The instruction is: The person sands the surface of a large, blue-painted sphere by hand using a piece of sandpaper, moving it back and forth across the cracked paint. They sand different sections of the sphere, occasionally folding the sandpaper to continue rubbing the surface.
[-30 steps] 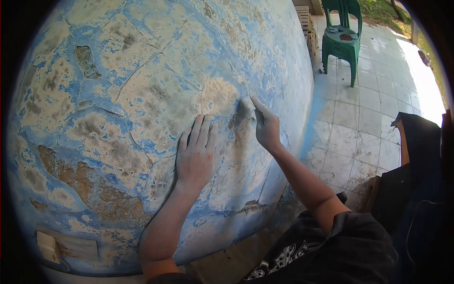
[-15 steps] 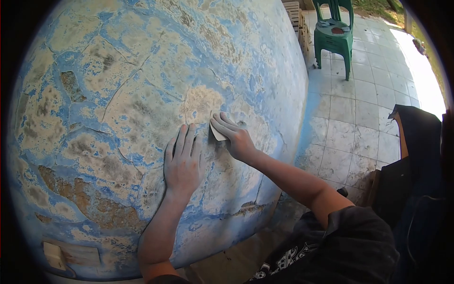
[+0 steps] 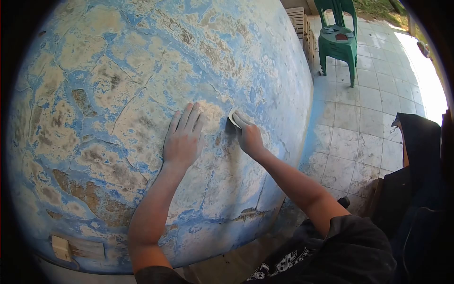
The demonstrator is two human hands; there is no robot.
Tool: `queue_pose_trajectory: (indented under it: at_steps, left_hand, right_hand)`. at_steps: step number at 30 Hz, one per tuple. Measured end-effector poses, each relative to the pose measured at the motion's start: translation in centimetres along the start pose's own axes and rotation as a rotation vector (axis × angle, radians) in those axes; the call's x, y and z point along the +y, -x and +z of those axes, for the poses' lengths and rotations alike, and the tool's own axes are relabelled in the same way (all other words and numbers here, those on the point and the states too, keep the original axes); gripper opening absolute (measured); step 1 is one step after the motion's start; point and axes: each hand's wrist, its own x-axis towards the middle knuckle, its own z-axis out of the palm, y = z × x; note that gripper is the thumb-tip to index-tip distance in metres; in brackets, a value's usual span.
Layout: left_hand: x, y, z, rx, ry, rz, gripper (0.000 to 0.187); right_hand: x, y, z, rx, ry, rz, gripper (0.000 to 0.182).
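Note:
A wall (image 3: 156,90) with peeling blue paint and pale, rough patches fills most of the view. My left hand (image 3: 183,142) lies flat against it, fingers stretched out and dusty, holding nothing. To its right, my right hand (image 3: 250,138) grips a piece of sandpaper (image 3: 231,117), pale on the back and dark on the shaded side. The sandpaper stands bent between the fingers and the wall, beside a light sanded-looking patch (image 3: 211,112). White dust coats the fingers of this hand too.
A green plastic chair (image 3: 338,40) with small items on its seat stands on the tiled floor (image 3: 350,142). Wooden crates (image 3: 302,29) lean near the wall's far end. Dark cloth (image 3: 418,146) hangs at right. A socket box (image 3: 61,248) sits low on the wall.
My left hand has slid up the wall, its fingertips now beside the pale patch. My right hand has moved right and slightly up with the sandpaper. The view has shifted a little.

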Motion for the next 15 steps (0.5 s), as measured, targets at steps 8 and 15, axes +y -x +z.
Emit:
queue_pose_trajectory:
  at_steps: [8,15]
  left_hand:
    - [0.5,-0.8,0.6,0.076,-0.039,-0.090,0.054]
    - [1.2,-0.8,1.0,0.089,0.008,-0.097,0.053]
  right_hand:
    - [-0.9,1.9,1.6,0.016,-0.008,-0.275,0.074]
    - [-2.8,1.0,2.9,0.212,-0.109,-0.022,0.038]
